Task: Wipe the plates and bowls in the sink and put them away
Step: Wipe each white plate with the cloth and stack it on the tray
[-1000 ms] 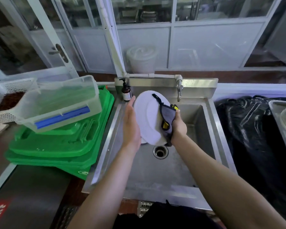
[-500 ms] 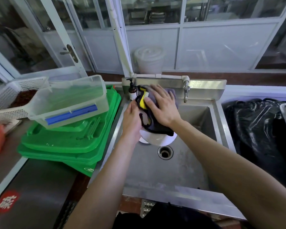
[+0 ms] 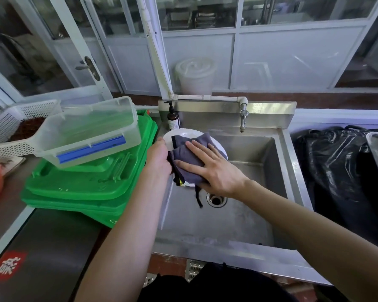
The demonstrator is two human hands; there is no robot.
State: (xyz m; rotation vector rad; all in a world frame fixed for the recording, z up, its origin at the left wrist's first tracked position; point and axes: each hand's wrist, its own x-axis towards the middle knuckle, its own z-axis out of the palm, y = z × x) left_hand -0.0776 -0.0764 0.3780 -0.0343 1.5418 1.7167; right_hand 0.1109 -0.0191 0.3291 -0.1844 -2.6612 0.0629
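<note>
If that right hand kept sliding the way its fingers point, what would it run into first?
The right hand, flat on the grey cloth over the white plate, points up-left. It would probably first meet the left hand gripping the plate's edge, though depth is hard to judge.

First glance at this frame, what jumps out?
Dead centre over the steel sink, a white plate is held at its left edge by the left hand while the right hand presses a grey cloth flat on it. Left of the sink, a stack of bright green trays carries a clear plastic box. To the right lies a black plastic bag.
</note>
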